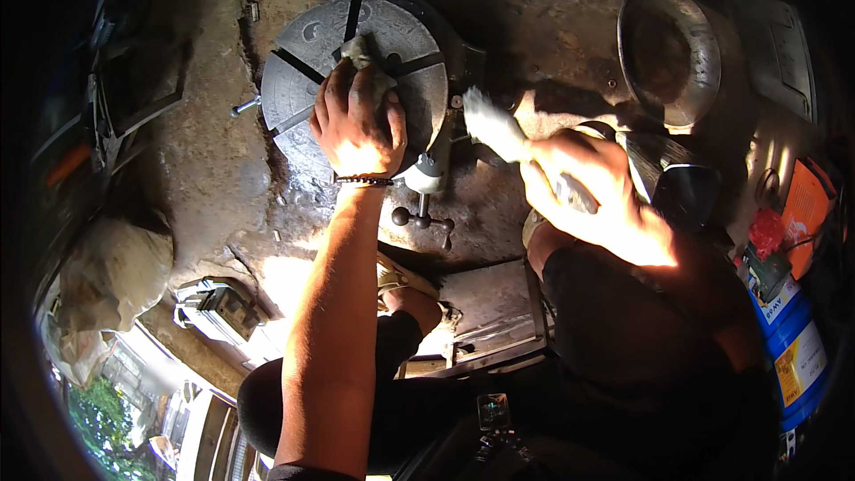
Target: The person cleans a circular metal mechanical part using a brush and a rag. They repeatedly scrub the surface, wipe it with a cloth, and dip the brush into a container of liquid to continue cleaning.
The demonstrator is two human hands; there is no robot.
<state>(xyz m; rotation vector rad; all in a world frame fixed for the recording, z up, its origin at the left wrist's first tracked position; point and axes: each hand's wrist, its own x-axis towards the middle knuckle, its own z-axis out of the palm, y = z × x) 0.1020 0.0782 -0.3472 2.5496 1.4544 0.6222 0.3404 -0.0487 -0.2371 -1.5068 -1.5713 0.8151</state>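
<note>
Resting on the stained floor (214, 125) in the head view, a round slotted metal plate (392, 27) lies at upper centre, beneath the left hand (361, 120). That hand's fingers are bent downward and close together over a bunched grey rag (358, 51), held against the plate's face; how tightly they pinch it cannot be told. The right hand (592, 191), beside the plate and apart from it, has its fingers wrapped closed around a brush (497, 125), whose pale bristles are blurred and point toward the disc. The plate looks like thick cast or machined metal, so it should be very heavy, rigid and hard to damage, though its dark sheen suggests an oily, slippery face. The thick rim and the body underneath would give a surer hold than the flat top; the crank handle (423, 221), with its dark round knob, seems meant for turning rather than lifting. The rag should be light, soft and easily squashed; the brush, light with yielding bristles, is best taken by its handle. Straight slots run radially across the plate, while the shallow metal dish (628, 53) at upper right has a smooth, curved rim.
</note>
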